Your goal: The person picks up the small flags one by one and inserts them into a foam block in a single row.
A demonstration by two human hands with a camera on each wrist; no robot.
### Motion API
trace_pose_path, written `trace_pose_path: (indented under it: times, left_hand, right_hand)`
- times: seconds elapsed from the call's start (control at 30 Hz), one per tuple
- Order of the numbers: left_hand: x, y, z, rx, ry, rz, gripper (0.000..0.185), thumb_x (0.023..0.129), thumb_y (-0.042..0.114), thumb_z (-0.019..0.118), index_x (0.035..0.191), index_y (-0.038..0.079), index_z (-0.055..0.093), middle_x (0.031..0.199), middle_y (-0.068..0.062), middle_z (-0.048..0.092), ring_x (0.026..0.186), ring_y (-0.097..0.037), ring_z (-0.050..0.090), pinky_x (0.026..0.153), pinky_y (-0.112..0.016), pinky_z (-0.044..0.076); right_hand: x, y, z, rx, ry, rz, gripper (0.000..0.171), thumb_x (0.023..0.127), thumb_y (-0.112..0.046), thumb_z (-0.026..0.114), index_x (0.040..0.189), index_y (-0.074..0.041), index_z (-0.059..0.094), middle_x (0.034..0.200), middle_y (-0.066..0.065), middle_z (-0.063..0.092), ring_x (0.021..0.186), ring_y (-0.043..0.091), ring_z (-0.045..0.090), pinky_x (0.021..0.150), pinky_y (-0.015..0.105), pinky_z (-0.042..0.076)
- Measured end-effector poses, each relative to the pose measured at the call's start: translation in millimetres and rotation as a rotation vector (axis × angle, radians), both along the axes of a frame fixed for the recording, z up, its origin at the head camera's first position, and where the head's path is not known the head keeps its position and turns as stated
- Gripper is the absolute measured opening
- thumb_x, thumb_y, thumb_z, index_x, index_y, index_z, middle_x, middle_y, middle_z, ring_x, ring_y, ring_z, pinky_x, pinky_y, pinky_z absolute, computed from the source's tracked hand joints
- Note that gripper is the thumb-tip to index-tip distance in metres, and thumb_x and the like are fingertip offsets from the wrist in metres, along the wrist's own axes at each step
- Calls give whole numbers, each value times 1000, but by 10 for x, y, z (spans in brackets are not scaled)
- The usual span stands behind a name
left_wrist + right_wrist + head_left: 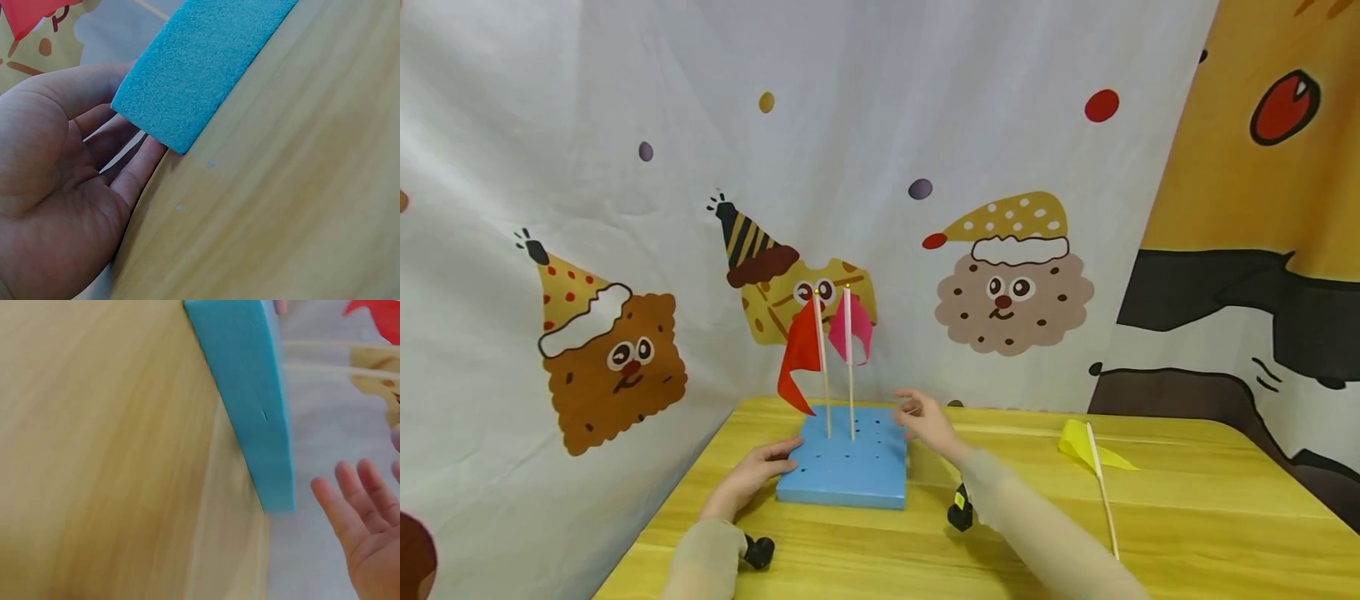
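A blue foam block (846,479) with several small holes in its top lies on the table. Two thin sticks stand upright in it, one bearing a red flag (802,354), the other a pink flag (859,333). At the block's left edge, my left hand (752,475) holds it, thumb on top and fingers against the side, as the left wrist view shows of the foam (200,69). My right hand (928,425) hovers by the far right corner with fingers spread and nothing in them; in the right wrist view the hand (369,531) is apart from the block.
Toward the right of the wooden table (1022,450) lies a yellow flag (1078,442) on a stick. A cloth backdrop (865,150) with cartoon prints hangs behind the table. Small blue crumbs dot the tabletop in the left wrist view.
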State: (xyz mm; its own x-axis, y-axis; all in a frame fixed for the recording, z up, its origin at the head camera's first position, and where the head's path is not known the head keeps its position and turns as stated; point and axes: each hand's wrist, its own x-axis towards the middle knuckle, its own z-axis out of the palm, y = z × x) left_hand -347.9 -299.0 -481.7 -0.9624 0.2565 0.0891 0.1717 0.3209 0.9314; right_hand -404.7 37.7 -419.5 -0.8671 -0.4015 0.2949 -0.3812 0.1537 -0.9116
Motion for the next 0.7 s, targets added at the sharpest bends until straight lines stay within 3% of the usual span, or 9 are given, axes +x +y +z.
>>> trace_pose_path:
  times: [0.2, 0.43, 0.7]
  left_hand:
    - [-22, -18, -1, -4, -7, 33, 51, 96, 17, 62, 143, 4, 49, 152, -21, 32, 142, -41, 20, 112, -56, 22]
    - [-30, -21, -6, 16, -43, 44, 51, 95, 18, 64, 142, 4, 50, 152, -22, 32, 142, -42, 19, 112, -57, 19]
    - [-37, -8, -11, 21, -51, 19, 52, 95, 17, 63, 143, 1, 47, 153, -23, 30, 143, -42, 17, 113, -57, 18]
  right_hand:
    - [-31, 632, -196, 21, -18, -44, 39, 96, -17, 63, 132, -4, 55, 110, 20, 61, 97, 43, 61, 75, 50, 56]
    - [136, 1383, -281, 41, -40, -156, 42, 95, -20, 64, 131, -1, 54, 110, 22, 61, 99, 48, 59, 74, 51, 56]
    - [312, 2124, -352, 86, -50, -288, 45, 95, -21, 65, 131, 3, 53, 110, 28, 59, 94, 39, 62, 72, 46, 57]
